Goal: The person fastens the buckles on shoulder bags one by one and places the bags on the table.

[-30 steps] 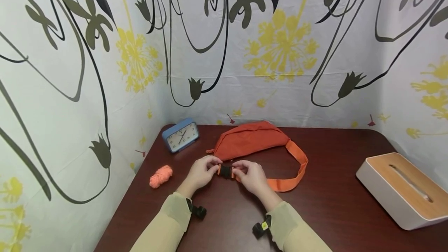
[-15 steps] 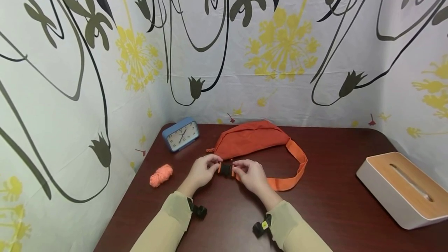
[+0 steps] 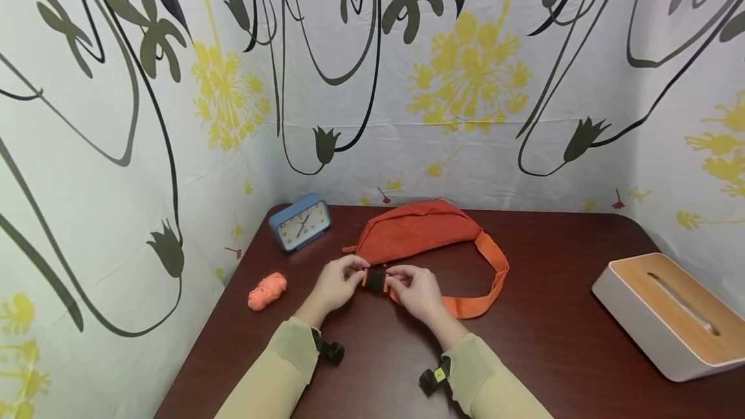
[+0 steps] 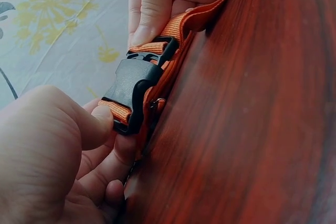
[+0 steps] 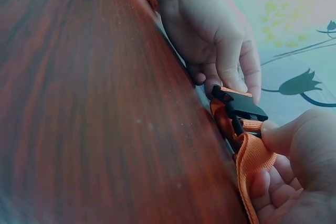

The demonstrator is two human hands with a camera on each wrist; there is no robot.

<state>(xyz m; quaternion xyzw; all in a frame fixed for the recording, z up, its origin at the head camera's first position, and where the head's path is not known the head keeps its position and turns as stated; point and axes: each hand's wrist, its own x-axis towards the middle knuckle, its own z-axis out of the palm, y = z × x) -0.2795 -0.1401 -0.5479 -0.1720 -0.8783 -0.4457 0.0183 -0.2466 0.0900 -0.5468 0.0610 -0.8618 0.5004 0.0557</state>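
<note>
An orange waist bag (image 3: 419, 231) lies at the back of the table, its orange strap (image 3: 497, 277) looping round to the right and front. Between the two hands is the bag's black side-release buckle (image 3: 375, 280), its two halves joined in the left wrist view. My left hand (image 3: 337, 286) pinches the left end of the buckle (image 4: 128, 90) between thumb and fingers. At the other end, thumb and fingers of my right hand (image 3: 420, 293) pinch the strap end where it threads into the buckle. In the right wrist view the strap (image 5: 254, 156) hangs down past the right thumb.
A blue alarm clock (image 3: 301, 223) stands at the back left, with a coral yarn bundle (image 3: 268, 291) in front of it. On the right is a white tissue box (image 3: 669, 315) with a wooden lid. Patterned cloth (image 3: 454, 167) closes off the back and sides of the dark red table (image 3: 553, 277).
Almost nothing differs. Both hands keep their hold at the buckle, and the strap loop has shifted very slightly to the left.
</note>
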